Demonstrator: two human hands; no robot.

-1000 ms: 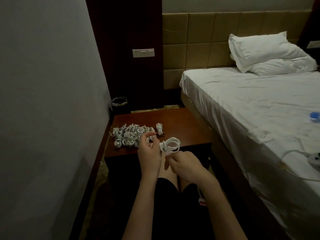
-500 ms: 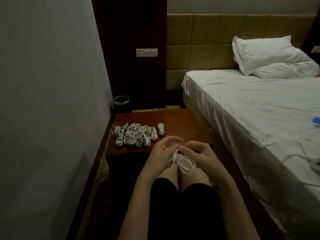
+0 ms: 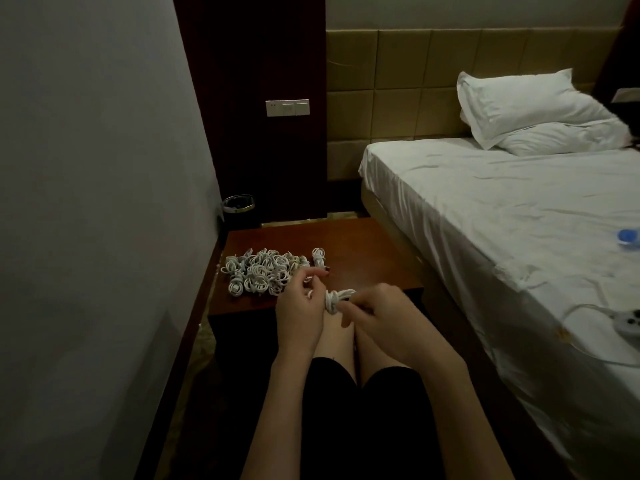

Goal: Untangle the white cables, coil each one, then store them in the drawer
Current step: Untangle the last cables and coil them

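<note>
A white cable coil (image 3: 334, 299) is held between both hands above my knees, just in front of the wooden nightstand (image 3: 374, 268). My left hand (image 3: 299, 306) grips its left side, fingers curled, with the cable's loose end near the fingertips. My right hand (image 3: 381, 315) pinches the coil's right side. A pile of several coiled white cables (image 3: 263, 275) lies on the nightstand's left part, just beyond my left hand. No drawer front shows in this dim view.
A bed with a white sheet (image 3: 502, 209) and pillows (image 3: 533, 112) runs along the right. A white power strip (image 3: 628, 322) and a blue-capped bottle (image 3: 627, 237) lie on it. A small bin (image 3: 238, 206) stands behind the nightstand, by the left wall.
The hands drew the loose loops down from the nightstand's edge and gathered them into a tighter bundle, now lifted slightly. The camera view shifted a little.
</note>
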